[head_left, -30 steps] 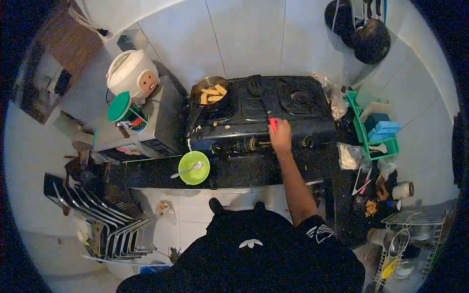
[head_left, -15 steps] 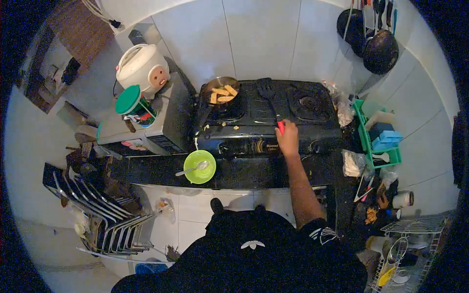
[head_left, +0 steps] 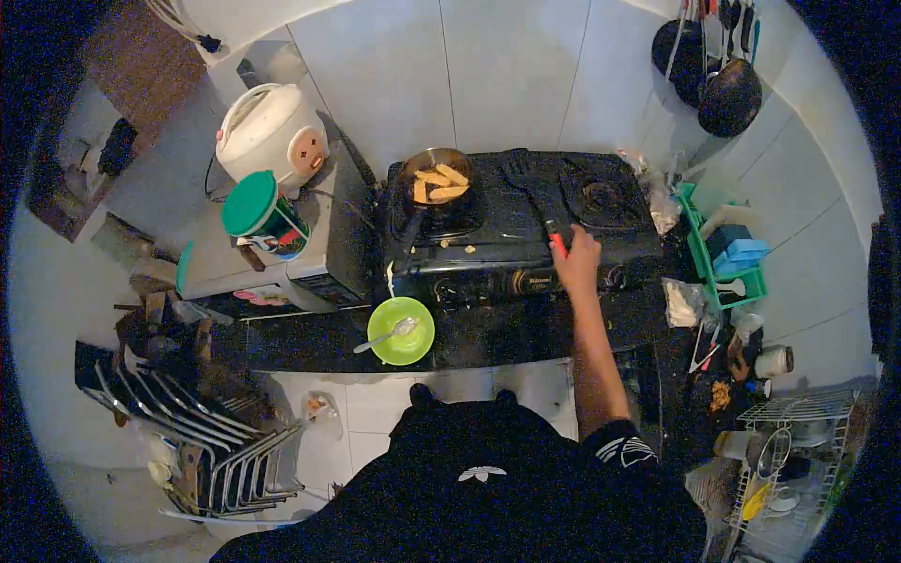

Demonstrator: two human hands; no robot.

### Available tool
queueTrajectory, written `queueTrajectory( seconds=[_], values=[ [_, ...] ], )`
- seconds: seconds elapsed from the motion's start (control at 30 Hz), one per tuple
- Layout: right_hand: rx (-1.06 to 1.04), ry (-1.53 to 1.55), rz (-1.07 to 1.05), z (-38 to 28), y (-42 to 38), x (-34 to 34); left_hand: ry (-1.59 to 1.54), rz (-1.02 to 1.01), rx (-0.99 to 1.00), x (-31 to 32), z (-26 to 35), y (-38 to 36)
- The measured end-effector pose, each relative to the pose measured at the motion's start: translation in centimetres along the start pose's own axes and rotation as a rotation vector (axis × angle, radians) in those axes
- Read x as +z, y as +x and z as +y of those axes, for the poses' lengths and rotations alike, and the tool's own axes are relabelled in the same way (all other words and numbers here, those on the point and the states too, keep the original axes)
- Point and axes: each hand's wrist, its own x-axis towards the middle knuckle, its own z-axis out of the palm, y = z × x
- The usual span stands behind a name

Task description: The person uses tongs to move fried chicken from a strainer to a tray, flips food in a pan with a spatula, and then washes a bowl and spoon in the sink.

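Well left of the right hand's fingers (head_left: 576, 248), a pan (head_left: 435, 159) holds golden strips (head_left: 443, 194); ahead and slightly left of the fingers, the black spatula (head_left: 537, 200) stretches over the stove (head_left: 502, 223); the fingers curl closed around its red handle (head_left: 558, 245)

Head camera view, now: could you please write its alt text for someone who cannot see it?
A person's right hand grips a red-handled black spatula over a black two-burner stove. On its left side, a pan holds golden food strips; in front, a green bowl with a spoon in it stands on a dark counter.
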Motion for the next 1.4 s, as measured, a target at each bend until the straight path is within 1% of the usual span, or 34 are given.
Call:
queueTrajectory(
  seconds=[0.03, 0.1, 0.17, 0.23, 0.27, 0.33, 0.4, 0.53, 0.6, 0.63, 0.67, 0.7, 0.77, 0.8, 0.87, 0.93, 1.03, 1.13, 1.27, 1.33, 1.4],
  values=[
    [0.000, -0.005, 0.002, -0.5, 0.0, -0.8, 0.000, -0.005, -0.010, -0.6, 0.0, 0.3],
    [-0.005, 0.025, 0.162, -1.5, -0.8, -2.7, -0.003, -0.014, -0.034, -1.7, -0.3, 0.7],
    [-0.018, 0.013, 0.188, -1.4, -2.2, -4.0, -0.008, -0.025, -0.060, -2.7, -0.8, 1.2],
    [-0.098, 0.047, 0.286, -0.8, -4.1, -5.1, -0.015, -0.037, -0.093, -3.9, -1.3, 1.7],
    [-0.101, 0.041, 0.285, -0.4, -5.3, -5.6, -0.019, -0.045, -0.109, -4.3, -1.5, 2.1],
    [-0.108, 0.099, 0.251, 0.2, -8.5, -6.4, -0.026, -0.062, -0.145, -5.3, -2.1, 2.6],
    [-0.026, 0.058, 0.158, 1.0, -12.5, -6.3, -0.034, -0.089, -0.178, -6.2, -2.4, 3.2],
    [-0.126, -0.012, -0.002, 2.3, -21.0, -5.3, -0.062, -0.181, -0.203, -6.8, -1.9, 5.3],
    [-0.021, 0.082, -0.139, 3.5, -25.4, -3.6, -0.067, -0.241, -0.185, -6.2, -0.1, 6.6],
    [-0.004, 0.081, -0.277, 4.2, -27.3, -3.0, -0.076, -0.292, -0.175, -5.6, 0.6, 7.7],
    [0.009, 0.079, -0.412, 5.3, -28.9, -2.3, -0.025, -0.215, -0.055, -4.3, 3.2, 5.9],
    [0.007, 0.082, -0.406, 5.8, -30.2, -1.9, -0.024, -0.213, -0.048, -3.1, 4.4, 6.4],
    [0.150, 0.155, -0.763, 7.2, -32.5, -1.4, -0.113, -0.334, 0.117, -1.1, 5.1, 8.9],
    [0.146, 0.159, -0.759, 8.3, -33.6, -1.0, -0.108, -0.376, 0.177, 0.0, 5.5, 9.6],
    [0.214, 0.225, -0.966, 10.4, -35.3, -1.0, 0.000, -0.417, 0.265, 2.5, 6.5, 10.6],
    [0.270, 0.255, -1.089, 12.3, -36.4, -0.8, 0.170, -0.419, 0.295, 4.4, 7.6, 11.1],
    [0.344, 0.257, -1.161, 14.3, -36.5, -0.2, 0.420, -0.401, 0.323, 6.0, 8.4, 11.1],
    [0.375, 0.257, -1.158, 15.8, -36.1, 0.4, 0.597, -0.350, 0.375, 7.2, 8.5, 11.1],
    [0.377, 0.282, -1.144, 17.5, -35.2, 1.0, 0.761, -0.172, 0.464, 9.6, 8.0, 11.9],
    [0.364, 0.291, -1.136, 18.2, -34.6, 1.2, 0.791, -0.100, 0.556, 11.2, 7.0, 12.8],
    [0.348, 0.302, -1.125, 18.9, -34.1, 1.2, 0.776, -0.058, 0.743, 12.1, 5.3, 13.6]
  ],
)
